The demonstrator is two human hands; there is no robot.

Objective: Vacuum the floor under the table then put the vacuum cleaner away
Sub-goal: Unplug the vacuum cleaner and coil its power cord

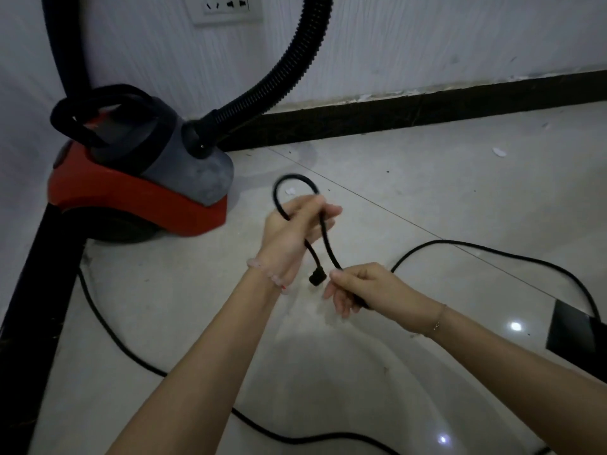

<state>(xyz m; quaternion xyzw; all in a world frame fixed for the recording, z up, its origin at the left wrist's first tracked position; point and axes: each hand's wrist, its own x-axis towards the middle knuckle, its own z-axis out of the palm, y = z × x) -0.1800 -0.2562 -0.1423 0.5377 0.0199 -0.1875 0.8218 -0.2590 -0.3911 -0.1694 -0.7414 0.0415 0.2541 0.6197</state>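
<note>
A red and grey vacuum cleaner point(138, 178) stands in the corner at the left, its black ribbed hose point(279, 80) rising up out of view. Its black power cord point(492, 254) trails loosely over the tiled floor. My left hand point(295, 228) is shut on a loop of the cord, with the black plug point(317, 278) hanging just below it. My right hand point(361, 287) pinches the cord a little lower and to the right. Both hands are in front of the vacuum cleaner, apart from it.
A white wall socket point(226, 8) sits on the wall above the vacuum cleaner. A dark skirting board point(427, 113) runs along the wall. A dark flat object point(574, 333) lies at the right edge. Small white scraps point(499, 152) dot the floor.
</note>
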